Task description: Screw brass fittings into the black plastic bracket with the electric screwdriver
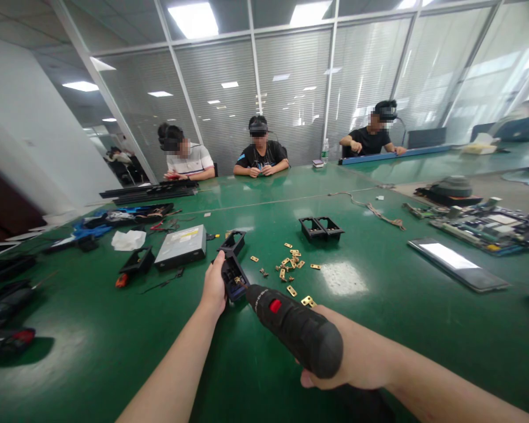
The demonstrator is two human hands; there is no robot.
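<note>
My left hand (215,284) is closed on the left side of a black plastic frame (237,276) with two openings, tilted above the green table. Small brass-coloured parts show inside its nearer opening. In my right hand (335,346) is a black cordless screwdriver (291,323) with a red switch, gripped by its handle. Its tip points at the right edge of the frame's nearer opening; whether it touches a screw I cannot tell. Just beyond lie several loose brass plates (292,290) and small screws (263,272). Another black double frame (321,229) sits farther back.
A silver optical drive (181,247) and a white tissue (128,241) lie left, with power tools (9,341) at the left edge. To the right are a phone-like slab (458,264) and circuit boards (494,223). Several people sit across the table (158,364).
</note>
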